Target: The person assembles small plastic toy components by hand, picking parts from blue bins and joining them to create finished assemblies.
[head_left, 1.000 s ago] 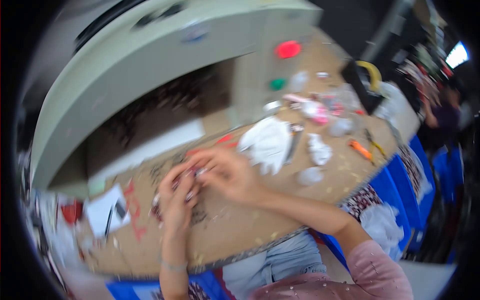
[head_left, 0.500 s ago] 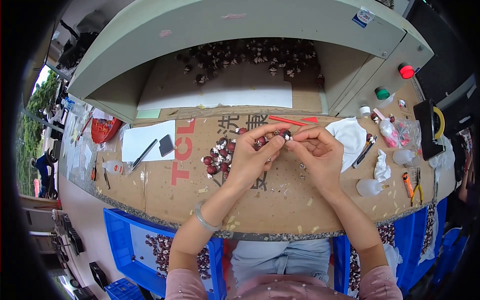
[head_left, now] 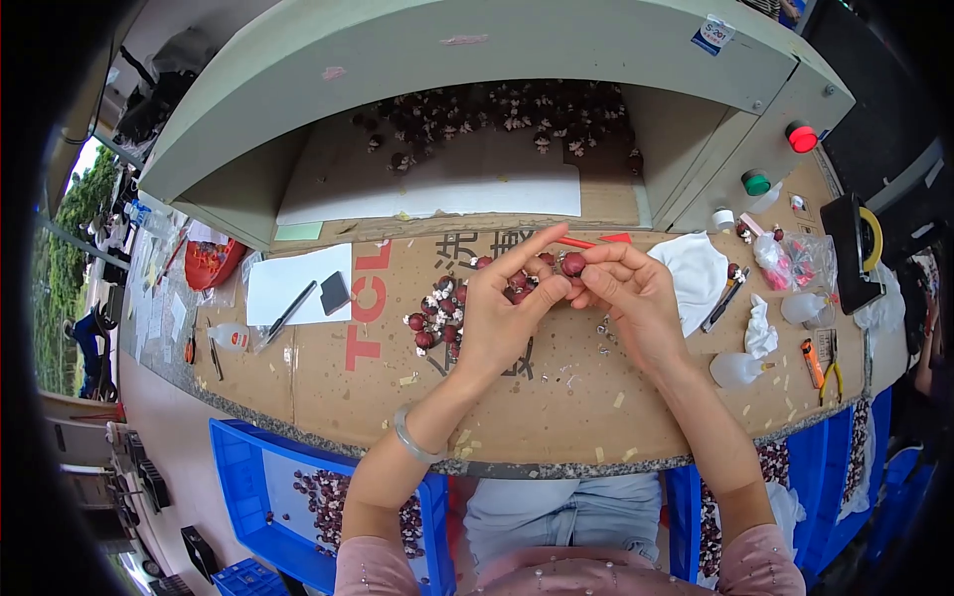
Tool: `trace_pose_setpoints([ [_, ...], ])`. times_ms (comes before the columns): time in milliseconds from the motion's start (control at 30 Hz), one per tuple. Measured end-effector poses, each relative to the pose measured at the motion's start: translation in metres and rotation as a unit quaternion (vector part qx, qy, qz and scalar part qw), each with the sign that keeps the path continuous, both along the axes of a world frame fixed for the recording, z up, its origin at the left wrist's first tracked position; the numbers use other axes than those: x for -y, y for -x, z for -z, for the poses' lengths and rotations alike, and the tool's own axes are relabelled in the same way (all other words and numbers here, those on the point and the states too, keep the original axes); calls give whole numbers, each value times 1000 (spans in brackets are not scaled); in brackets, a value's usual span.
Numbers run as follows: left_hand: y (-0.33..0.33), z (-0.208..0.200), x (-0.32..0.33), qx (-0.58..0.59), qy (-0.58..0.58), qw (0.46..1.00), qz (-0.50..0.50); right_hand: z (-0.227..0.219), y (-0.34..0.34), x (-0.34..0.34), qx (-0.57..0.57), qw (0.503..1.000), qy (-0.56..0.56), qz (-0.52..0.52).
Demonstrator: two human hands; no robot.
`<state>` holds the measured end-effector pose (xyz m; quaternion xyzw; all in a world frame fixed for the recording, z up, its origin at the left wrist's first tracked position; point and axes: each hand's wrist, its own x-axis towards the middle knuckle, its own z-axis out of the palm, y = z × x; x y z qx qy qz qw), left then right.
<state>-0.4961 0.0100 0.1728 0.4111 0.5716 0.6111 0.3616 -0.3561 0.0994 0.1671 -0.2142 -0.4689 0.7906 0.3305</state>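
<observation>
Pinching one dark red bead [head_left: 573, 263] between us, our left hand [head_left: 500, 320] and right hand [head_left: 629, 298] meet above the cardboard-covered bench [head_left: 556, 397] — fingers [head_left: 596, 281] pressed together on it. A heap of beads [head_left: 437, 316] lies just beside the left hand — a white cloth [head_left: 696, 270] near the right.

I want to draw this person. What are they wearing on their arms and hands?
Both forearms are bare, with no gloves. The left hand has a pale bangle around its wrist. The right hand wears nothing. Pink sleeves dotted with small beads begin near the elbows.
</observation>
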Motion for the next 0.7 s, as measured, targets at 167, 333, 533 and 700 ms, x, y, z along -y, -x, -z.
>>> trace_pose_setpoints([
  [167,1,5,1,82,55,995,18,-3,1,7,69,980,-162,95],
  [333,-1,4,1,84,19,996,23,-3,1,10,65,968,-209,121],
  [533,1,2,1,83,19,996,40,-2,0,10,72,960,-234,134],
  [700,0,4,1,81,19,996,28,0,2,10,74,947,-276,147],
])
